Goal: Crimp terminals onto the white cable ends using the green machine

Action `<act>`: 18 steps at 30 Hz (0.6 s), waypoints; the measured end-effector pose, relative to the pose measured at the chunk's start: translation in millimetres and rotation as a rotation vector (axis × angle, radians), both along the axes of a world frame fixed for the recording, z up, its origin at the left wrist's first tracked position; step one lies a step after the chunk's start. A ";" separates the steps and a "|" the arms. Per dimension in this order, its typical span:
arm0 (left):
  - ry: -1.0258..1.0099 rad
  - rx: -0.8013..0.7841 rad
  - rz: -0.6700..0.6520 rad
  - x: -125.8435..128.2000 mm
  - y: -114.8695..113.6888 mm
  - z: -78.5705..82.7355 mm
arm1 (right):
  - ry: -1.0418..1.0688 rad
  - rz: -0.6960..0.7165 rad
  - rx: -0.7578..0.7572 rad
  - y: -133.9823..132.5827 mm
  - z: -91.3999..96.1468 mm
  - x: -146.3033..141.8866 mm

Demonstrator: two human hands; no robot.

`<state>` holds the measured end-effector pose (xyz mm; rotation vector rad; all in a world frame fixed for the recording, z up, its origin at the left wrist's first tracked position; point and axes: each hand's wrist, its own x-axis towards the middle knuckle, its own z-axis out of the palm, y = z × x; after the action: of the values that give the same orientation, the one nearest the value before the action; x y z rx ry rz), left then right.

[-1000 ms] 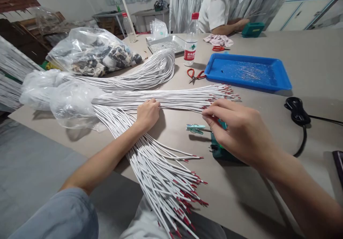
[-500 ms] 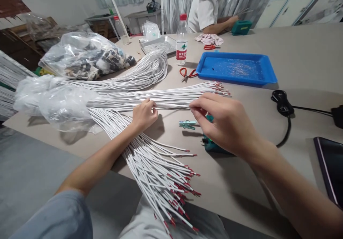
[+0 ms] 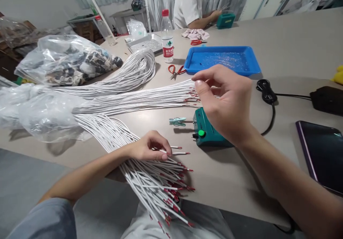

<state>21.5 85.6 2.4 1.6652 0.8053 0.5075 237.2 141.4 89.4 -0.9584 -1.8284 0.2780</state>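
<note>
My left hand (image 3: 153, 147) is over the near bundle of white cables (image 3: 136, 176), thumb and forefinger closed around one cable. That cable's red-tipped end sticks out to the right of the fingers. My right hand (image 3: 227, 101) is in a pinch at the right end of the far cable bundle (image 3: 139, 98). Whether a cable is between its fingertips is too hard to make out. Below this hand, partly covered by it, stands a green box-shaped device (image 3: 206, 124) with a green knob. A light-teal clip (image 3: 177, 121) sits on a rod at its left side.
Behind are a blue tray (image 3: 253, 65) with scraps, red-handled pliers (image 3: 175, 71), a water bottle (image 3: 167, 46) and a looped cable bundle (image 3: 139, 67). A phone (image 3: 321, 153) and a black cord (image 3: 266, 90) lie right. A co-worker (image 3: 187, 6) sits across the table.
My left hand has moved from the far bundle down and right to the near bundle's cable ends. My right hand has risen slightly, uncovering more of the green device. The view has shifted right.
</note>
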 end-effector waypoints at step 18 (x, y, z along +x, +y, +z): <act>-0.429 -0.006 0.489 -1.5 20.6 -10.7 | -0.031 0.454 -0.543 -15.7 -53.9 -44.9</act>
<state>20.0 106.3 -8.2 1.2775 0.8838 1.1572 192.3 125.7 35.5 -0.8891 -2.0280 1.0867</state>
